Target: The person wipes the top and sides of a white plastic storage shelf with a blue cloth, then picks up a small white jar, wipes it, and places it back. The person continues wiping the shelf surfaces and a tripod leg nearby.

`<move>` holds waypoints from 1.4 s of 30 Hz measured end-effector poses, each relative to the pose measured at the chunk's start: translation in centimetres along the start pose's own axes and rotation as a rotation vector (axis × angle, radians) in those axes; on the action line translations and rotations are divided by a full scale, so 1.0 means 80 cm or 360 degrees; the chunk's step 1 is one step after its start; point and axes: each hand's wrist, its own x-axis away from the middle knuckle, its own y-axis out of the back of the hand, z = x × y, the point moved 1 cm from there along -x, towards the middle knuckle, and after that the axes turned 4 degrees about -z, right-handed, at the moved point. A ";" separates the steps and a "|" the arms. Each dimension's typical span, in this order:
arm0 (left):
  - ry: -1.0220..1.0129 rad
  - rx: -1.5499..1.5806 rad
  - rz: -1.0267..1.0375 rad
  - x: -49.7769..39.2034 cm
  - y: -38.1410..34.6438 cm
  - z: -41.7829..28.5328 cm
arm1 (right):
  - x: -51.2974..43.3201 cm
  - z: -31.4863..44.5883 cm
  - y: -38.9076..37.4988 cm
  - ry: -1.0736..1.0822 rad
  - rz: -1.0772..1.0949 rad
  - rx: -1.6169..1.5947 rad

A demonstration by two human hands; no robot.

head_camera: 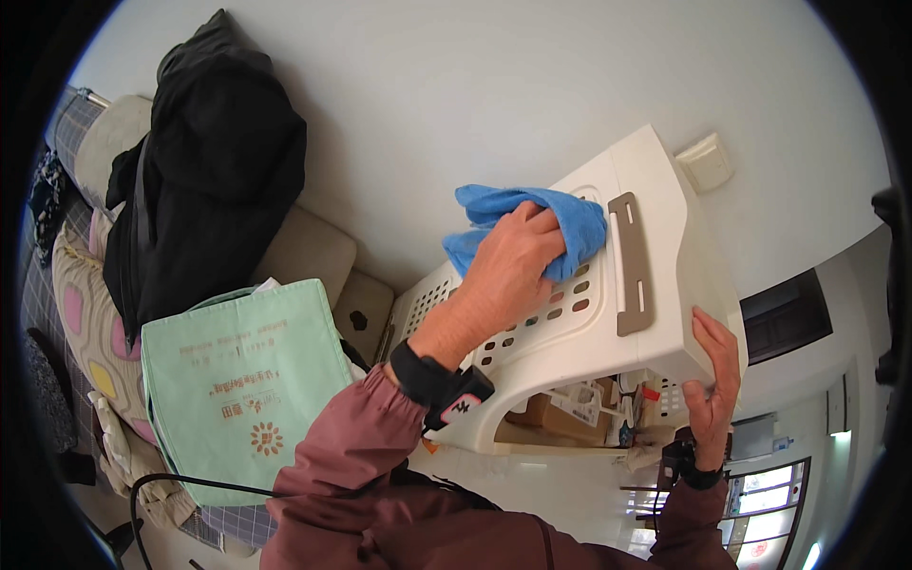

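My left hand [514, 260] is closed around a bunched blue cloth [581, 224]. The cloth lies against the perforated top panel of a white plastic storage rack [648, 153]. Part of it hangs past my knuckles towards the wall; my fingertips are hidden in its folds. Beside the cloth, a taupe plastic handle strip [630, 263] runs along the panel's end. At the rack's right end my right hand [714, 370] rests against the side and front corner, fingers extended and thumb apart. Through the rack's curved front opening, a cardboard box [570, 420] and several small items show.
Left of the rack, a mint-green fabric bag [242, 385] with printed writing and a large black bag [214, 171] sit on a sofa [306, 246]. A patterned cushion [89, 306] lies beyond them. A white switch box [704, 162] juts from the wall near the rack. A black cable [185, 479] crosses lower left.
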 end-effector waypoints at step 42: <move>0.0110 -0.0080 -0.0027 0.155 0.018 -0.137 | 0.002 -0.004 -0.007 0.0054 -0.0162 0.0020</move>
